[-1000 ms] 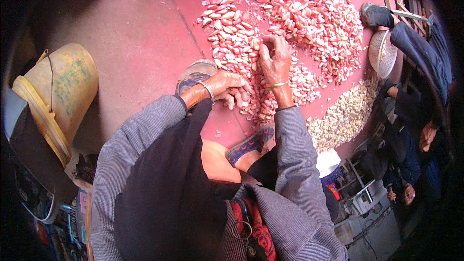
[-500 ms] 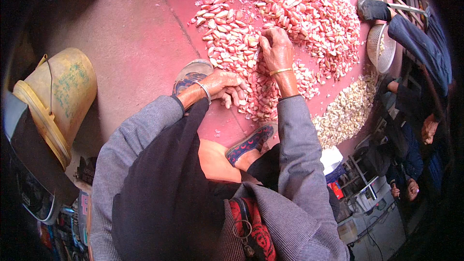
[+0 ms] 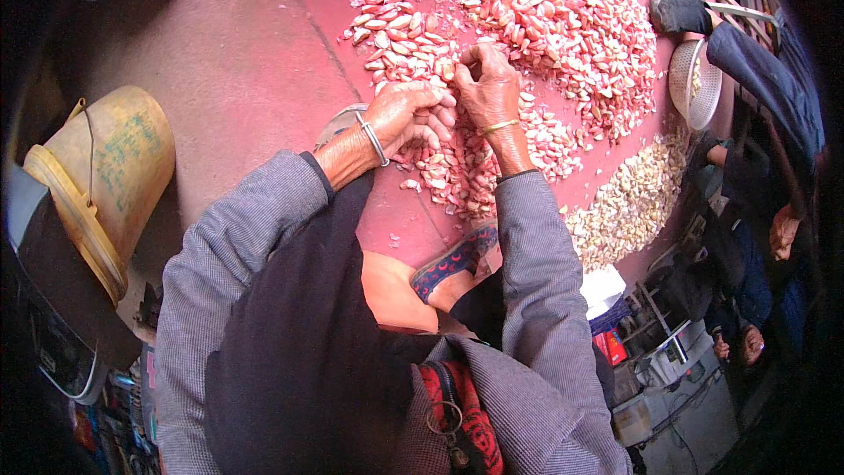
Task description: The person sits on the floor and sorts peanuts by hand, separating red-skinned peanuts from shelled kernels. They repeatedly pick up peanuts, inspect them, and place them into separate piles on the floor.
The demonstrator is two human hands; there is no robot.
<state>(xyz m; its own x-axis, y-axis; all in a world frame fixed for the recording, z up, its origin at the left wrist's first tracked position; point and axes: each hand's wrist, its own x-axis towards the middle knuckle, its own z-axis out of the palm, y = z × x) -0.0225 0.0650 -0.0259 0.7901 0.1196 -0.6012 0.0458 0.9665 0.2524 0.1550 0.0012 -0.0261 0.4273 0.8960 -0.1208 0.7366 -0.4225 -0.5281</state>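
Observation:
My left hand, with a silver bangle at the wrist, is closed, its fingers curled and thumb pressed toward them. My right hand, wearing a gold bracelet, pinches with thumb and forefinger close beside the left fingertips. What lies between the fingers is too small and covered to make out. Both hands are over a heap of pink-skinned cloves that look like garlic, spread on the red floor. More pink cloves lie just beyond my left hand.
Pale, peeled-looking cloves form a separate pile at right, near a white perforated basket. A yellow bucket stands at left. Other people sit along the right side, one's hand showing. My patterned shoe is below the heap.
My left hand has moved up and slightly right, from low beside the heap to meet the right hand. My right hand has shifted a little left and its fingertips now meet near the left.

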